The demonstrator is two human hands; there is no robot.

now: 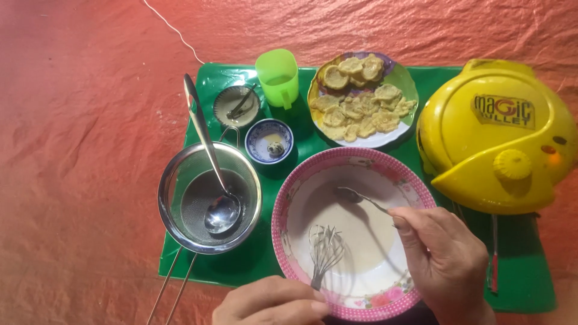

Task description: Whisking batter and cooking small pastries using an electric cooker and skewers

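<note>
Low in the frame, my right hand (442, 259) pinches a spoon (361, 198), its tip over the batter in the pink-rimmed bowl (355, 159) at lower centre. My left hand (271, 303) curls on the near rim beside a whisk (325, 253) (resting inside). A strainer (180, 232) sits left.

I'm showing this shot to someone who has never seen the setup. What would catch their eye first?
Probably the pink-rimmed bowl of pale batter at bottom centre, with a whisk resting inside; the right hand holds a spoon in it and the left hand steadies its near rim. Next, the bright yellow domed appliance at right, and the plate of small golden cakes behind the bowl.
</note>
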